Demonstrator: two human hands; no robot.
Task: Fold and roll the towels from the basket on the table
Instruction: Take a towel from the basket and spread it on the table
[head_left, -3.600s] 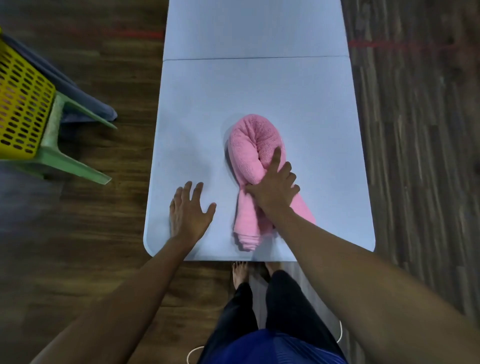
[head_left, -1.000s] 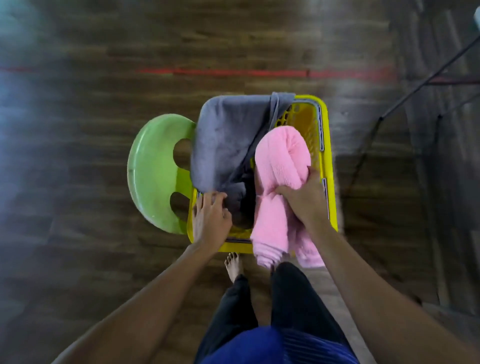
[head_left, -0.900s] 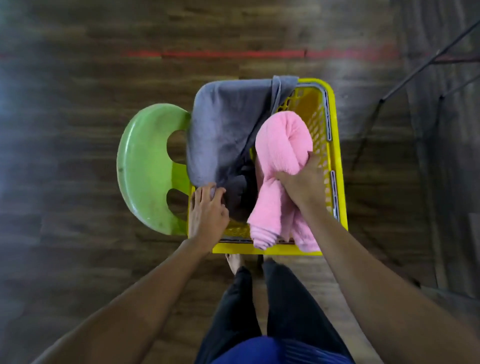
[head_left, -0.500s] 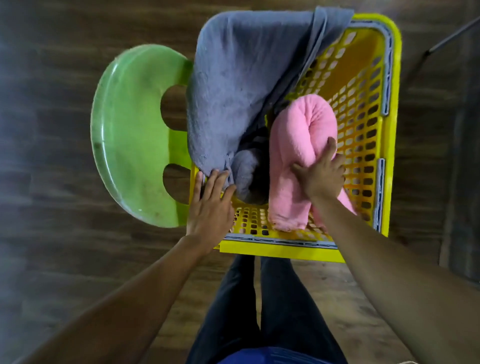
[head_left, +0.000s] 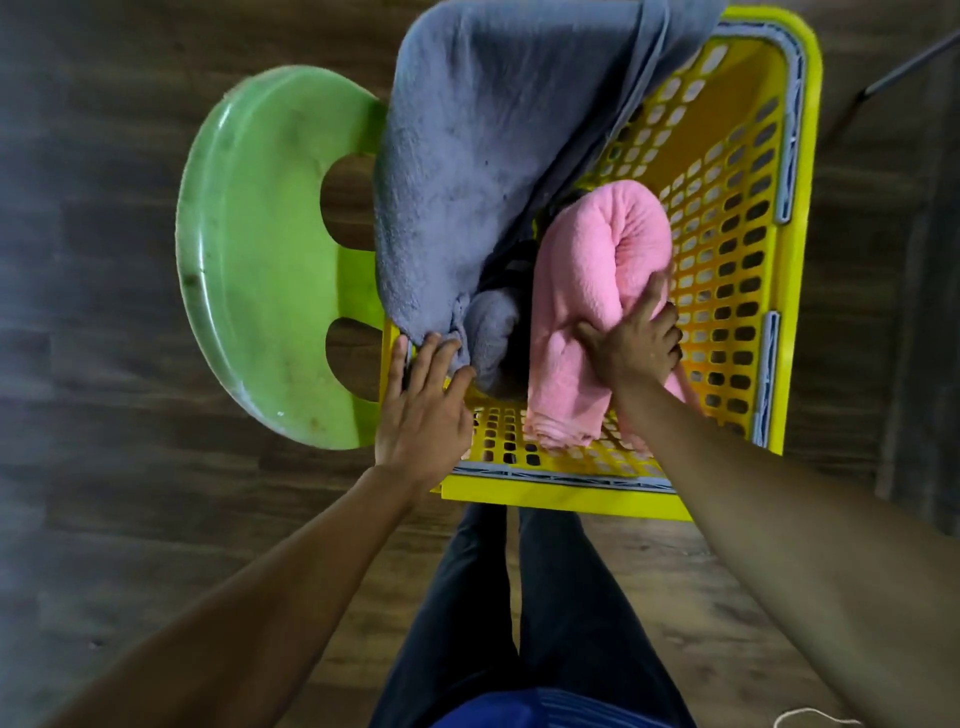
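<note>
Pink towel roll (head_left: 582, 291), bent double, lies in the yellow basket (head_left: 795, 208) at 3 o'clock of the grey towel (head_left: 493, 156), our right hand (head_left: 631, 348) gripping its middle to seat it, our left hand (head_left: 423, 410) flat-fingered on the 8 o'clock rim, presumably steadying the basket.

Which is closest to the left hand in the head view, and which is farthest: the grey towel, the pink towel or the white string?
1. Grey towel, at the left hand's fingertips.
2. Pink towel, farther right inside the yellow basket.
3. White string, on the floor at bottom right.
</note>
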